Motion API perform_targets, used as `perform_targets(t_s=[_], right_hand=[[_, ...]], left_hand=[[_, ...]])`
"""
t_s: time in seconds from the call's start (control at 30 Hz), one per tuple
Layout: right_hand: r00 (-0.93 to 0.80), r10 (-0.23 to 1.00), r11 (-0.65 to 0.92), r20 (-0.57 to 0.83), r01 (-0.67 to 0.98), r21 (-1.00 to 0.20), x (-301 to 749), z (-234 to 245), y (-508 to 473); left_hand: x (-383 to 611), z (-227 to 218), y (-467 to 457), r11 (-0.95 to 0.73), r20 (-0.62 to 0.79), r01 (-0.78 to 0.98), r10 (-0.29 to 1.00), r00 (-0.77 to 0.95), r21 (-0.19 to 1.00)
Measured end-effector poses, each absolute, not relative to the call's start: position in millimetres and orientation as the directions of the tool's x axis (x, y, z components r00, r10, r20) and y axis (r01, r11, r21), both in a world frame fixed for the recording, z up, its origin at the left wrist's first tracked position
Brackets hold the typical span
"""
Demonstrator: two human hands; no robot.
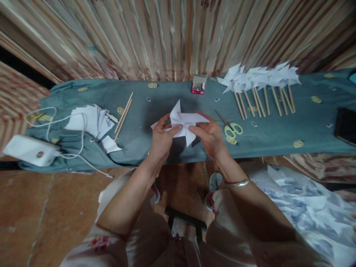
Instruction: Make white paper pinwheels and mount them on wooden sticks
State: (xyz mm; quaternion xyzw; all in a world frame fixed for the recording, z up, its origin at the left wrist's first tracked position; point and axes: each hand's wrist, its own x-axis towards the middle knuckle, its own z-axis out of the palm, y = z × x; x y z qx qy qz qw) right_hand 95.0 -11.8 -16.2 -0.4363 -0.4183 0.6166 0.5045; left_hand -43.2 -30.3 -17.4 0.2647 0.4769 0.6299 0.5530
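Between both hands is a white paper pinwheel [185, 119], its pointed blades spread out above the cloth-covered table. My left hand [163, 136] grips its left side, the thumb pressed near the centre. On the other side my right hand [209, 134] pinches it, thumb also close to the middle, fingers behind the paper. Green-handled scissors [233, 129] lie just right of my right hand. Beyond the pinwheel stands an open red box [197, 87] with small metal pieces inside. Two loose wooden sticks [123, 116] rest to the left of my left hand.
At the back right lie several finished pinwheels on sticks [261, 79]. A stack of white paper pieces [90, 120], a white power strip [32, 150] and its cable occupy the left. A dark object [346, 126] sits at the right edge. A pleated curtain [172, 40] hangs behind the table [278, 139].
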Motion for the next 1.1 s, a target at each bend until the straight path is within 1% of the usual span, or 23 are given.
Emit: perform_targets(t_s=[0.1, 0.33, 0.53, 0.77, 0.9, 1.1], right_hand=[[-0.106, 0.989, -0.133, -0.108, -0.266, -0.955, 92, -16, -13], [-0.063, 0.991, -0.131, -0.119, -0.266, -0.955, 86, -14, -14], [-0.022, 0.992, -0.127, -0.127, -0.309, -0.942, 83, -16, -14], [-0.045, 0.988, -0.153, -0.146, -0.279, -0.948, 83, -17, -14], [-0.063, 0.989, -0.146, -0.133, -0.305, -0.941, 83, -14, -15], [-0.078, 0.991, -0.127, -0.107, -0.32, -0.939, 87, -14, -15]], left_hand=[[-44, -17, -30, 0.049, -0.179, -0.436, 0.948, -0.262, 0.899], [-43, -16, -32, 0.064, -0.174, -0.412, 0.956, -0.236, 0.909], [-43, -16, -32, 0.062, -0.173, -0.413, 0.956, -0.236, 0.909], [-43, -16, -33, 0.058, -0.163, -0.391, 0.957, -0.24, 0.918], [-42, -16, -33, 0.059, -0.163, -0.39, 0.957, -0.239, 0.919], [-43, -18, -31, 0.074, -0.193, -0.44, 0.953, -0.233, 0.895]])
